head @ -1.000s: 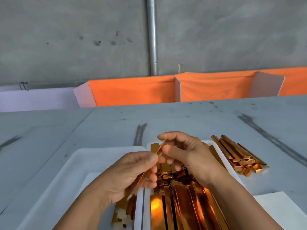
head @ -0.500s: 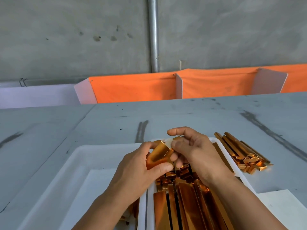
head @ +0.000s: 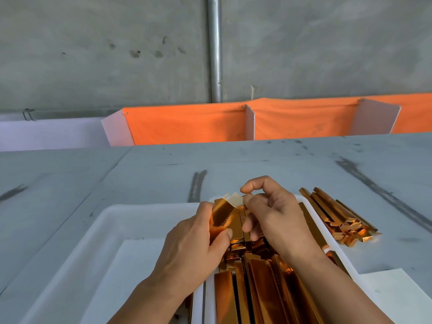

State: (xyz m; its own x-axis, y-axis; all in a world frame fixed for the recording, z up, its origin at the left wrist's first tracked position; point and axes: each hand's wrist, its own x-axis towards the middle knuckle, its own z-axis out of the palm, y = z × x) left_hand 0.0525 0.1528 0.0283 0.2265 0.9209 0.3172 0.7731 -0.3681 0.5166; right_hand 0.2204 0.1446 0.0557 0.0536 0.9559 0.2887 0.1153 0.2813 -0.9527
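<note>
White tray on the left. Left hand grips a gold foil strip, held above the trays. Right hand pinches its pale end flap. Further right, folded gold pieces piled on the table.

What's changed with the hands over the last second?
The gold strip, held flat a second ago, has been opened into a sleeve; the left hand grips it and the right hand pinches its end flap. The trays and the pile on the table stayed put.
</note>
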